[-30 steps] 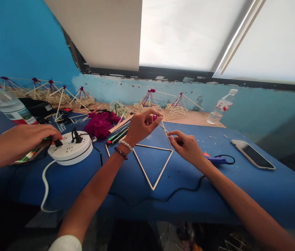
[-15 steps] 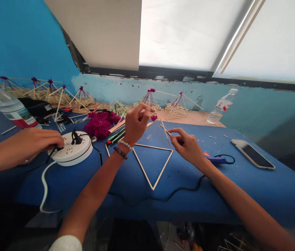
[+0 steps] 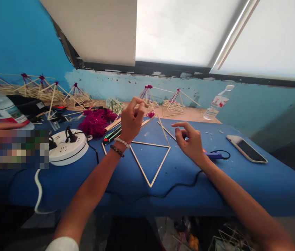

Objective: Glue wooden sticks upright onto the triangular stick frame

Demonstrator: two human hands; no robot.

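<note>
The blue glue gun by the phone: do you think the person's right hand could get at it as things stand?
Likely yes: the right hand hovers just beside the blue glue gun, and nothing seems to stand between them.

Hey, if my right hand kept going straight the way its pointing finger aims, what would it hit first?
Your right hand would likely meet the side of the wooden stick frame first, though depth is unclear and it may pass above it.

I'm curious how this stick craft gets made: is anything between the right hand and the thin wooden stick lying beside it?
Nothing visible does: the right hand sits just beside the near end of the thin wooden stick, with only the blue tabletop beneath them.
</note>
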